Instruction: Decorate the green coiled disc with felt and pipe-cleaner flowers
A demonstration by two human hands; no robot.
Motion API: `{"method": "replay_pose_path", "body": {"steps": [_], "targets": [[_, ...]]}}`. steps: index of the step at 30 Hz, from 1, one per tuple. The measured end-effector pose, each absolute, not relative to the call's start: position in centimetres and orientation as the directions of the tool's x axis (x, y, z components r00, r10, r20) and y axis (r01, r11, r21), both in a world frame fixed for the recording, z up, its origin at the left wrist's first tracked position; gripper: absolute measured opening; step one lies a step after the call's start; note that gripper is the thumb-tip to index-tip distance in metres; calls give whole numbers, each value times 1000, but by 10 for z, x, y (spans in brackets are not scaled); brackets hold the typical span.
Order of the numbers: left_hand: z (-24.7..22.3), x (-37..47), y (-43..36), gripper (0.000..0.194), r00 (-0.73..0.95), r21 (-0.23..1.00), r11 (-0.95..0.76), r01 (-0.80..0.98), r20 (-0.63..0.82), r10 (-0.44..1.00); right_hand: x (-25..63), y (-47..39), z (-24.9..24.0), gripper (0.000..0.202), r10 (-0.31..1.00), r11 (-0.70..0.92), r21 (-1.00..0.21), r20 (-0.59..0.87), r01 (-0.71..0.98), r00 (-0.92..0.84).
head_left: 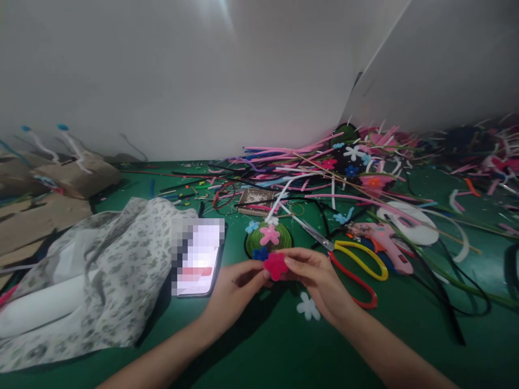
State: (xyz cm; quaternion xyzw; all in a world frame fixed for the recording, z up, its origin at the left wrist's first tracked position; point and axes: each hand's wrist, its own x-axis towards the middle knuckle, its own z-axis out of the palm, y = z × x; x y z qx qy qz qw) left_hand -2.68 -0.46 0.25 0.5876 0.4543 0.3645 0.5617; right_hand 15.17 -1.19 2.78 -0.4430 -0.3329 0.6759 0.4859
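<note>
A hot-pink pipe-cleaner flower (276,267) is pinched between the fingers of my left hand (242,284) and my right hand (314,273). Just beyond them sits a round green coiled piece (251,242) with a dark edge. A light pink flower (270,234), a light blue flower (252,226) and a dark blue flower (260,253) lie on or against it; my fingers partly cover the dark blue one. Below my right hand, a white flower (308,307) rests on the green table (259,354).
Scissors (360,259) with yellow and red handles lie to the right, beside a pink glue gun (391,246). A phone (198,259) and patterned cloth (133,270) occupy the left. Behind are a small box of beads (256,200) and heaped pipe cleaners (292,156).
</note>
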Motion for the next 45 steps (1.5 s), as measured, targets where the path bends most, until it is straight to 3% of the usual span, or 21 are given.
{"method": "replay_pose_path", "body": {"steps": [9, 17, 20, 24, 26, 28, 35, 40, 45], "targets": [[7, -30, -7, 21, 329, 982, -40, 185, -23, 944, 151, -11, 19, 41, 965, -259, -935, -238, -243, -114], [6, -31, -7, 20, 388, 883, -257, 394, 93, 917, 147, -12, 22, 37, 946, -324, -917, -320, -232, -59], [0, -31, -8, 16, 444, 752, -442, 489, 221, 868, 145, -12, 18, 38, 939, -332, -912, -343, -243, 4], [-8, -31, -10, 16, 541, 419, -694, 585, 436, 719, 143, -11, 13, 38, 949, -270, -929, -302, -254, 95], [-9, -30, -11, 17, 586, 265, -750, 606, 489, 647, 142, -12, 12, 35, 958, -223, -949, -255, -221, 128], [-10, -29, -12, 18, 615, 202, -773, 602, 500, 610, 141, -15, 11, 31, 971, -173, -974, -193, -144, 139], [-7, -27, -13, 22, 629, 286, -746, 602, 406, 663, 142, -22, 14, 13, 995, 75, -968, 88, 241, 43], [-2, -30, -13, 21, 526, 446, -614, 651, 318, 789, 144, -22, 18, 35, 998, 62, -973, 59, 221, -19], [-3, -32, -13, 23, 530, 437, -612, 659, 307, 790, 142, -25, 16, 42, 998, 58, -982, 60, 181, 3]]}}
